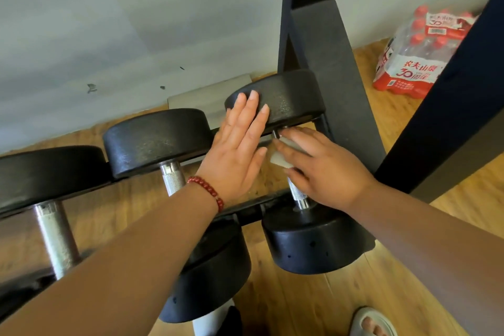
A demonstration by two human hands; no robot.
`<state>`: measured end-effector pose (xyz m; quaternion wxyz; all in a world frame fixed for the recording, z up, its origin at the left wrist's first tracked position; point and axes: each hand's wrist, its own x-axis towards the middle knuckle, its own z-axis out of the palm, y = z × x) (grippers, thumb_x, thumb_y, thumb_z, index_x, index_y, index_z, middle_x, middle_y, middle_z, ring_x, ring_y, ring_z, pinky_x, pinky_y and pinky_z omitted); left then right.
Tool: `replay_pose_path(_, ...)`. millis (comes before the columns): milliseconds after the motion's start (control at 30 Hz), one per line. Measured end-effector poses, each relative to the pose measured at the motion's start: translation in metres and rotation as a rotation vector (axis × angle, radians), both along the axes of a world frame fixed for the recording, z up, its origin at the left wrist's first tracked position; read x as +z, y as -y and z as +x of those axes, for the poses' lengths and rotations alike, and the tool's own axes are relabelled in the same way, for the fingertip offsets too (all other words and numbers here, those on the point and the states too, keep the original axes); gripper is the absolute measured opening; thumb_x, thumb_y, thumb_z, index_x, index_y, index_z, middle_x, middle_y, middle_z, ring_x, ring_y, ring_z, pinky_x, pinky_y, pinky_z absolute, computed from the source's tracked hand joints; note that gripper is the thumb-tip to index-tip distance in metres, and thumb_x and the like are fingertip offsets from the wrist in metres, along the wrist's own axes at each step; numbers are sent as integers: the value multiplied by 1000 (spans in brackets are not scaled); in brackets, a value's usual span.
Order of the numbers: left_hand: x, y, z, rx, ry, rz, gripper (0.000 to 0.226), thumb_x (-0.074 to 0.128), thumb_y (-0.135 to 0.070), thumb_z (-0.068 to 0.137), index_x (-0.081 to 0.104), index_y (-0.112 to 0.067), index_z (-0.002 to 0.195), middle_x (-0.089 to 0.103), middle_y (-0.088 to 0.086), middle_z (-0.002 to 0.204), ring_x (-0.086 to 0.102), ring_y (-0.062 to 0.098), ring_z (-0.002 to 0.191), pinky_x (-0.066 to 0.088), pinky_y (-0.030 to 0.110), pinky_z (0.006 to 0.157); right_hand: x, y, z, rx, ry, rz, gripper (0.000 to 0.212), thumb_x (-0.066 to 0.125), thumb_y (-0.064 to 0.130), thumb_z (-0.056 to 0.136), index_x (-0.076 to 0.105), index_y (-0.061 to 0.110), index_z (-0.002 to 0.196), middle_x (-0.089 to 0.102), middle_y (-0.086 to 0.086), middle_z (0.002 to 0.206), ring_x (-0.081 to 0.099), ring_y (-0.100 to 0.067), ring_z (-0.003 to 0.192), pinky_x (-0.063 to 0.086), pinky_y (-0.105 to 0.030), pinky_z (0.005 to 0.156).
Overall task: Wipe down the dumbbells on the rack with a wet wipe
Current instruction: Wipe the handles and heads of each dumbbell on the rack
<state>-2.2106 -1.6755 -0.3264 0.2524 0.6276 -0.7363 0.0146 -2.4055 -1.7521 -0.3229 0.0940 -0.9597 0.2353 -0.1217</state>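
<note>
- Head view: three black dumbbells are seen lying side by side across the rack (261,206), their heads resting on its dark rails above a wooden floor (341,303).
- The rightmost dumbbell (294,95) is the one being handled; it lies just beside the rack's dark upright (332,63).
- The left hand (237,150) is laid flat against the far head of that dumbbell, fingers straight and close together, with a red bead bracelet (207,189) worn at the wrist.
- The right hand (321,169) is curled over the upper part of the knurled metal handle (298,194), and the white wet wipe (281,158) is gripped between its fingers and the handle.
- The middle dumbbell (155,139) and the left dumbbell (49,172) are touched by neither hand.
- A shrink-wrapped pack of red-capped bottles (420,52) is set on the floor by the wall, well apart from the rack.
- A foot in a pale slipper (373,322) is seen at the bottom edge.
</note>
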Motion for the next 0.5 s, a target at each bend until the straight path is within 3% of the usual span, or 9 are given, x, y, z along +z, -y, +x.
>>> replay_pose_path(100,-19,-13,-2,10,-177,22,62,31,-24,103,-3,-17,154,-12,5,160,-10,25,150,3,33,122,-3,-2,-1,-14,63,65,52,43,39,95,59,6,132,51,-9,143,57,-28,122,52,-40,93)
replay_pose_path(200,-31,-14,-1,-5,-268,5,65,27,-28,104,-18,-27,152,-18,0,158,-9,28,150,7,37,123,-6,-5,1,-67,132,134,43,52,31,94,62,7,128,53,-9,141,60,-22,119,48,-29,98)
replay_pose_path(333,-34,-9,3,-9,-270,-14,59,27,-28,104,-3,-19,154,-14,-1,158,-8,26,150,8,38,123,-2,-12,10,-221,279,295,30,63,21,89,71,7,115,58,-5,133,48,-3,118,29,-7,104)
replay_pose_path(433,-38,-9,5,-18,-247,-37,62,26,-31,105,-11,-25,154,-22,-8,158,-9,24,149,6,35,123,8,-16,16,-414,410,533,17,68,18,90,76,10,102,60,7,125,49,11,110,29,3,93)
replay_pose_path(500,-39,-8,5,-9,-242,-32,59,25,-33,104,-4,-22,154,-20,-10,157,-10,22,149,4,32,122,12,-20,19,-477,422,659,15,64,20,92,76,15,101,58,14,122,49,15,109,29,4,88)
